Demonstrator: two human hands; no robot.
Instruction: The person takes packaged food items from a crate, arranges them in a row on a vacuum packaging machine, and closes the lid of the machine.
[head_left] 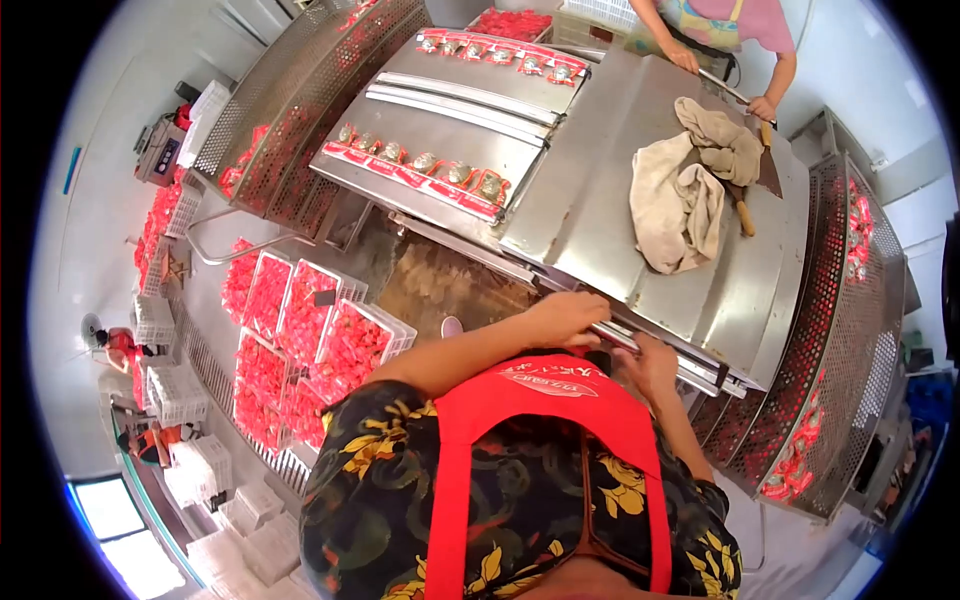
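Note:
My left hand [568, 316] is closed around the left end of a metal bar [622, 334] that runs along the front edge of a steel machine. Just to the right, my right hand [650, 364] grips the same bar, its fingers partly hidden. Beyond them lies the machine's steel top [590, 200]. On its left part, a near row of red-edged packets [425, 165] with lumpy contents lies across the plate, and a far row [500, 55] lies behind. Two crumpled beige cloths [680, 205] rest on the right part, beside a wooden-handled tool [745, 217].
Across the machine, a person [715, 30] holds another metal bar [724, 86] with both hands. Perforated metal chutes flank the machine on the left [290, 110] and right [770, 400]. Crates of red packets [345, 340] stand on the floor at left.

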